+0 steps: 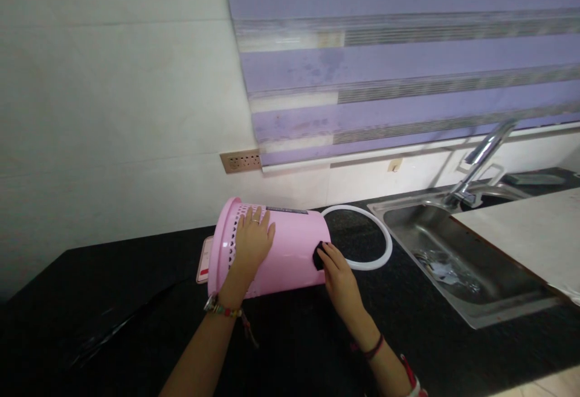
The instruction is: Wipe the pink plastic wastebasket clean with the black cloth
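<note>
We rest our left hand (252, 241), open and fingers spread, on a pink plastic basket (292, 246) with a perforated band, while our right hand (341, 283) grips a small black wad (319, 257) against its narrower end. The basket lies on its side on the speckled black countertop (281, 348) — rim leftward — with a round white ring (386, 252) just beside its base and a stainless-steel sink (446, 291) farther right.

I see left hand (252, 241): silvery ring (255, 221), multicolour beaded bracelet (227, 310), dangling cord (248, 327); right hand (341, 283): dark red wristband (375, 348), red-and-white sleeve edge (412, 376).
</note>
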`<state>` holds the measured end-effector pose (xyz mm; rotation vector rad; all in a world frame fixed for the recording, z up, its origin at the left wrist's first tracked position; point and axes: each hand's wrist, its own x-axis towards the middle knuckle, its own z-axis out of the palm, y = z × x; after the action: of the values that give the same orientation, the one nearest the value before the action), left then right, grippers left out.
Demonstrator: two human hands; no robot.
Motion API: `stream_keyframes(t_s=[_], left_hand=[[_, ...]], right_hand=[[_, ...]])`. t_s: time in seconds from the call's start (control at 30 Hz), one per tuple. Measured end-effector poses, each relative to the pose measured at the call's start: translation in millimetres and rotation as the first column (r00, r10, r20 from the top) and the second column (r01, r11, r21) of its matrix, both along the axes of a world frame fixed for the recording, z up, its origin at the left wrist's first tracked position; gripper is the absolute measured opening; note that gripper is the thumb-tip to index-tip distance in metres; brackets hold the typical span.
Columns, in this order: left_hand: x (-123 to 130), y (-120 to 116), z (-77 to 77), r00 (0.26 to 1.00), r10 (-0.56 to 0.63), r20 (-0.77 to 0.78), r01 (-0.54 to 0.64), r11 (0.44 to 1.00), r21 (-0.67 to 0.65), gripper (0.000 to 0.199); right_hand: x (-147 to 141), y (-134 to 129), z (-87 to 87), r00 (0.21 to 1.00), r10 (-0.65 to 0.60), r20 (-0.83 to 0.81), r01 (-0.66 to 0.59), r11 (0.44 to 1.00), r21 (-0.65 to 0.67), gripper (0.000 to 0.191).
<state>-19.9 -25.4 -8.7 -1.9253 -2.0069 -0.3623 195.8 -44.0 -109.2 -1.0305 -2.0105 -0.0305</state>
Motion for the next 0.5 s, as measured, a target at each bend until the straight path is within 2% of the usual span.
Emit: stream_keyframes(t_s=[0.1,0.23,0.33,0.5], left_hand=[[-6.1,2.4,-2.3,1.0,-0.026,0.0,0.026,1.0,-0.01,0.043],[-17.3,19.5,6.3,0.994,-0.108,0.018,0.11,0.991,-0.082,0.041],[-24.1,28.7,11.8,0.992,-0.123,0.024,0.125,0.986,-0.107,0.04],[-31.9,44.7,18.2,0.987,-0.156,0.027,0.158,0.96,-0.232,0.039]], right_hand=[[-0.2,6.8,-1.5,0.999,0.025,-0.039,-0.025,1.0,-0.01,0.047],[-0.5,19.4,0.4,0.994,0.058,-0.094,-0.06,0.998,-0.022,0.04],[-1.0,26.5,4.1,0.988,0.054,-0.143,-0.058,0.998,-0.02,0.036],[-10.6,18.0,7.7,0.988,0.009,-0.152,-0.009,1.0,0.002,0.036]])
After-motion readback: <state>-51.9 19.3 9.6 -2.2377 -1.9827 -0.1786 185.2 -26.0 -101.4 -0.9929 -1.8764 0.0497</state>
